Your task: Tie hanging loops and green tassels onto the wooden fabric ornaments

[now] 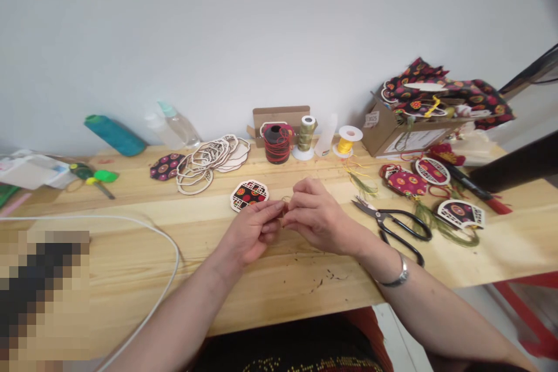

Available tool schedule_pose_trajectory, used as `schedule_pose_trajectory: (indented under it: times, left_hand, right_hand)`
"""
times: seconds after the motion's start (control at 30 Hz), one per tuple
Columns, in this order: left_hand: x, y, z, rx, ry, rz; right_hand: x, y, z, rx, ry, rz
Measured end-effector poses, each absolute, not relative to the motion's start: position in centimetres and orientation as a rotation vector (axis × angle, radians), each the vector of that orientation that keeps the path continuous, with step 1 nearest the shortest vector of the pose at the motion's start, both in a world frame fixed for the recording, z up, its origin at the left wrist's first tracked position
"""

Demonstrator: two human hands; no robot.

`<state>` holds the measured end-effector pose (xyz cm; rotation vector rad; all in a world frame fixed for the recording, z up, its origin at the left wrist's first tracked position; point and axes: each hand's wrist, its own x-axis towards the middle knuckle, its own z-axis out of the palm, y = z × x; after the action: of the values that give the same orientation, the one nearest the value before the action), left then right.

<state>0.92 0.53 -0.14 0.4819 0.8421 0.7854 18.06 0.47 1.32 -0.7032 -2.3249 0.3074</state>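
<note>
Over the middle of the table, my left hand (257,229) and my right hand (318,215) meet with their fingers pinched. Between the fingertips is what looks like a thin olive cord (285,200), mostly hidden by the fingers. Just behind my left hand lies a wooden lattice frame ornament (249,192) backed with dark flowered fabric. To the right of my right hand are black-handled scissors (386,218), their blades slightly apart. A silver bracelet is on my right wrist.
Behind the hands stand a red cord spool (277,148), an olive thread spool (306,135) and a yellow cord spool (346,142). Cut wooden frames (213,157) lie left. A cardboard box (383,136) with fabric stands right, near finished ornaments (460,213). A white cable (176,250) crosses the left side.
</note>
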Motion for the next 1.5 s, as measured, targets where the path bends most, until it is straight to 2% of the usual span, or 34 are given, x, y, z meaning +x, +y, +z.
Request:
schedule_pose_trajectory:
  times: [0.73, 1.5]
  left_hand:
    - [0.6, 0.7, -0.5, 0.461, 0.825, 0.815]
    - [0.5, 1.1, -0.7, 0.464, 0.877, 0.898]
  right_hand:
    - [17.8, 0.4, 1.6, -0.593, -2.516, 0.331]
    - [17.3, -0.6, 2.0, -0.438, -2.634, 0.496]
